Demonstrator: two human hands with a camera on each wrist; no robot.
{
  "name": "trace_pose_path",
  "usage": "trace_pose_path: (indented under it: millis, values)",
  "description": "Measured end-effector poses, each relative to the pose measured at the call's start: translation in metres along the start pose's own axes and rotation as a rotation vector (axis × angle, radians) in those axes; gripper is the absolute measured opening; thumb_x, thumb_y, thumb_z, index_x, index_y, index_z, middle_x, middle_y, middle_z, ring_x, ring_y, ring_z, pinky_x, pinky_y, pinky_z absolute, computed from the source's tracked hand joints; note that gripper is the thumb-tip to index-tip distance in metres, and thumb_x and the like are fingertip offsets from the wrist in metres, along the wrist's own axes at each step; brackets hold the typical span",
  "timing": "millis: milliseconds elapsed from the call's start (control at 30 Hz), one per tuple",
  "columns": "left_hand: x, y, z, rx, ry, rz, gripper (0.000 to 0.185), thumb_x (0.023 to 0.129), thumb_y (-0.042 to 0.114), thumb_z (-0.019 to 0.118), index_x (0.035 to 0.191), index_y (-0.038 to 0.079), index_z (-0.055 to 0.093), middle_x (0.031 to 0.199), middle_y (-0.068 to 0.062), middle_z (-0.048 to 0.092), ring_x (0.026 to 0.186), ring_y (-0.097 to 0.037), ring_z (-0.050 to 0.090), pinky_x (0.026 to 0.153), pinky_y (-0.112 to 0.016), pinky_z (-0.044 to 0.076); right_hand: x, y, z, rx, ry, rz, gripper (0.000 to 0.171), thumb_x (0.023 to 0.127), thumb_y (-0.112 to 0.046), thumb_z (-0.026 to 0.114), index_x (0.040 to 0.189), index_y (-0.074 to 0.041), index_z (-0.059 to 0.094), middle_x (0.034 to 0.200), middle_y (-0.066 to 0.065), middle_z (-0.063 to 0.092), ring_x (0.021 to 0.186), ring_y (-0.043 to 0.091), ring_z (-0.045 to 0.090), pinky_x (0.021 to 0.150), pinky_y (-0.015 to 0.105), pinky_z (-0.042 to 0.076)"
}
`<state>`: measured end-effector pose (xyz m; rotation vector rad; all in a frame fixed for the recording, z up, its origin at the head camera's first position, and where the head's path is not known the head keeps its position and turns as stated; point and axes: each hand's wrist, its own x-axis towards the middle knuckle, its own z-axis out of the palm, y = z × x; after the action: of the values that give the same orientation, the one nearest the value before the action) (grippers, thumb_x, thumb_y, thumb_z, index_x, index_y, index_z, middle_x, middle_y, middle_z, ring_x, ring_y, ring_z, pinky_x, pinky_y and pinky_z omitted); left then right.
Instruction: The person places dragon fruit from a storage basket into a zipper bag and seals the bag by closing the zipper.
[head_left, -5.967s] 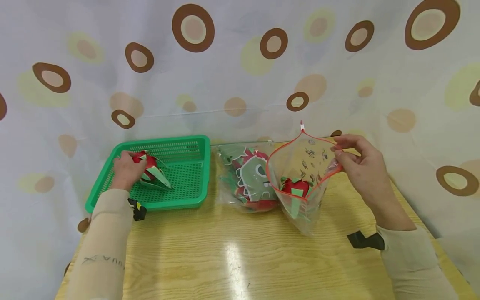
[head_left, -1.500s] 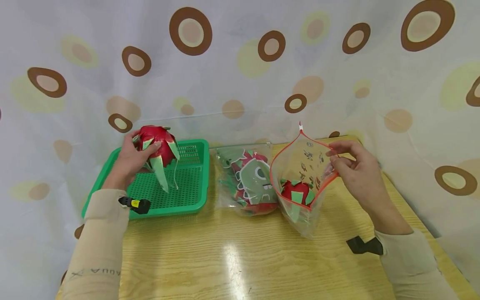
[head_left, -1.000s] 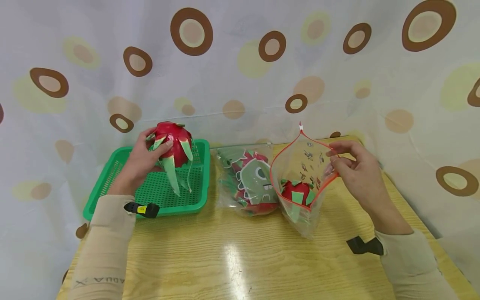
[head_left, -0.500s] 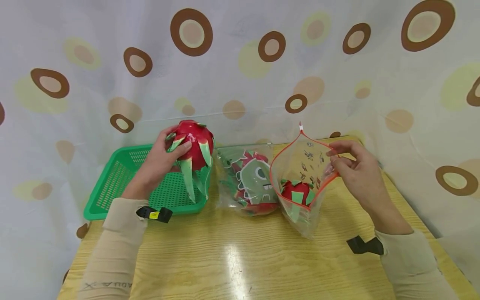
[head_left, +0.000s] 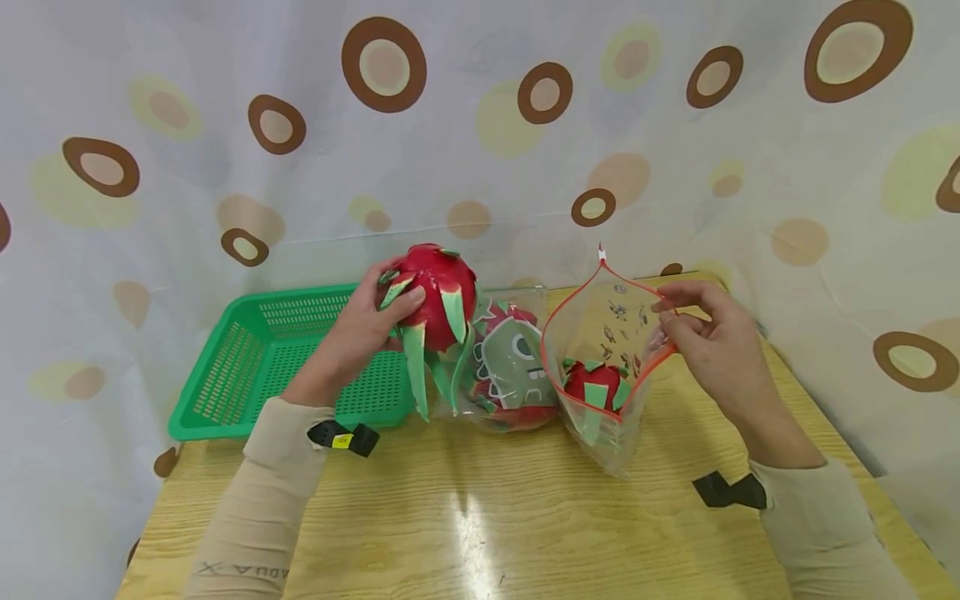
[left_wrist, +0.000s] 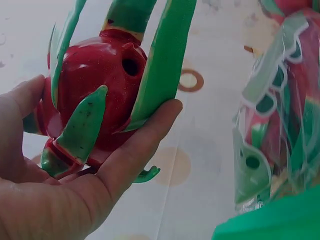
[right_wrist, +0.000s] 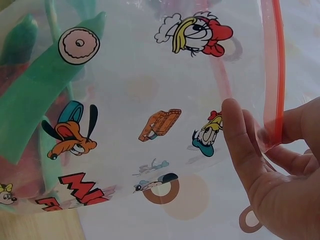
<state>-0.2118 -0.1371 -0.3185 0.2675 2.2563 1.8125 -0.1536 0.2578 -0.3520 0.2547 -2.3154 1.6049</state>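
So going by the head view, my left hand [head_left: 366, 321] has a red-and-green dragon fruit [head_left: 441, 296] (looks fake tbh), thumb on the near side and the other fingers mostly hidden behind it. Everything here I'll place off the open zip bag [head_left: 609, 452]: the fruit is held up to the left of it, a filled bag [head_left: 512, 362] sits just beside it on the left, and the green basket [head_left: 213, 431] is further left, all on the wooden surface [head_left: 555, 517]. My right hand [head_left: 708, 333] is at the zip bag's right edge, pinching it so the mouth gapes, and there's one fruit [head_left: 588, 382] in it already. Left wrist view: hand fairly wide but curled around the fruit, long green leaves sticking out past my fingers, and a dark hole in the red body. Right wrist view: thumb and fingers closed on the orange zip strip [right_wrist: 272, 75], cartoon prints on the plastic, green leaves showing through. My read is that the step in hand is getting this fruit over to the zip bag. Next move probably calls for holding that mouth wide and tucking the floppy leaves past the zip so they don't snag.
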Motion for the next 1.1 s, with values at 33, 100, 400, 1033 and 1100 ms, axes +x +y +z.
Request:
trace_pose_path:
  millis: [33, 100, 400, 1033, 1100]
  values:
    - [0.0, 0.001, 0.004, -0.012, -0.012, 0.007, 0.07, 0.095, 0.043, 0.063, 0.153, 0.032, 0.025, 0.153, -0.001, 0.037, 0.126, -0.033, 0.054, 0.075, -0.035, 0.06, 0.0, 0.0, 0.0, -0.002, -0.001, -0.001, 0.026, 0.099, -0.005, 0.055, 0.125, -0.005, 0.057, 0.109, -0.004, 0.061, 0.076, 0.001, 0.066, 0.062, 0.014, 0.052]
    - [-0.001, 0.004, 0.011, -0.036, -0.037, 0.021, 0.066, 0.096, 0.041, 0.061, 0.151, 0.033, 0.026, 0.151, -0.001, 0.039, 0.125, -0.032, 0.055, 0.074, -0.035, 0.06, 0.001, 0.0, 0.001, -0.005, -0.001, -0.002, 0.026, 0.099, -0.005, 0.055, 0.125, -0.006, 0.058, 0.109, -0.004, 0.061, 0.076, 0.001, 0.066, 0.061, 0.014, 0.052]
    - [-0.002, 0.022, 0.045, -0.205, -0.157, 0.056, 0.056, 0.099, 0.036, 0.056, 0.149, 0.029, 0.032, 0.141, -0.006, 0.049, 0.111, -0.029, 0.063, 0.075, -0.038, 0.061, 0.001, 0.0, 0.002, 0.005, -0.007, 0.004, 0.025, 0.099, -0.005, 0.054, 0.124, -0.005, 0.057, 0.109, -0.003, 0.06, 0.073, 0.002, 0.066, 0.065, 0.012, 0.053]
    - [-0.001, 0.066, 0.109, -0.33, -0.346, 0.078, 0.047, 0.101, 0.031, 0.053, 0.144, 0.027, 0.036, 0.137, -0.009, 0.053, 0.111, -0.028, 0.065, 0.077, -0.044, 0.061, 0.0, -0.001, 0.003, 0.05, -0.027, -0.001, 0.024, 0.099, -0.005, 0.055, 0.122, -0.008, 0.058, 0.109, -0.003, 0.06, 0.07, 0.003, 0.066, 0.067, 0.013, 0.053]
    - [0.001, 0.069, 0.116, -0.296, -0.343, 0.088, 0.048, 0.101, 0.031, 0.055, 0.145, 0.028, 0.035, 0.138, -0.007, 0.051, 0.113, -0.028, 0.064, 0.075, -0.045, 0.061, 0.0, -0.001, 0.003, 0.072, -0.025, -0.002, 0.024, 0.099, -0.004, 0.054, 0.122, -0.01, 0.058, 0.111, -0.003, 0.059, 0.072, 0.002, 0.067, 0.066, 0.013, 0.054]
